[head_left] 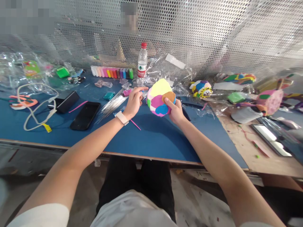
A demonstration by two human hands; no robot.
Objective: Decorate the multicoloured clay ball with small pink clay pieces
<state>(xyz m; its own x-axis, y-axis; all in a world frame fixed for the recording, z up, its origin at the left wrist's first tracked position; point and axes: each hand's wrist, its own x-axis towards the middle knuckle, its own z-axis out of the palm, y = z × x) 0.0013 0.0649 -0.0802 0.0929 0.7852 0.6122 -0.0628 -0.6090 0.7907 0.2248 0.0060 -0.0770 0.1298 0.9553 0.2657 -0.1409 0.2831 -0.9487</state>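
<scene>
My right hand (pixel 175 110) grips a round, flat piece covered in patches of coloured modelling clay (pixel 159 100), in yellow, magenta, blue, orange and green. Its thumb presses on the orange patch, and the other fingers are hidden behind. Just left of that piece is my left hand (pixel 134 102), index finger stretched out and the rest curled. A small blue bit, seemingly clay, shows between its fingers. Under the left wrist lies a thin pink stick (pixel 135 124) on the blue table mat (pixel 151 138). A bundle of thin clear sticks (pixel 110 105) lies beyond the left forearm.
Left lie a black phone (pixel 85 115), a dark stand (pixel 63 102) and a white cable (pixel 26 118). A row of coloured clay packs (pixel 111 72) and a water bottle (pixel 142 61) stand behind. Clay-covered figures (pixel 201 89) and clear wrappers are at right. A perforated metal panel (pixel 165 22) closes the back.
</scene>
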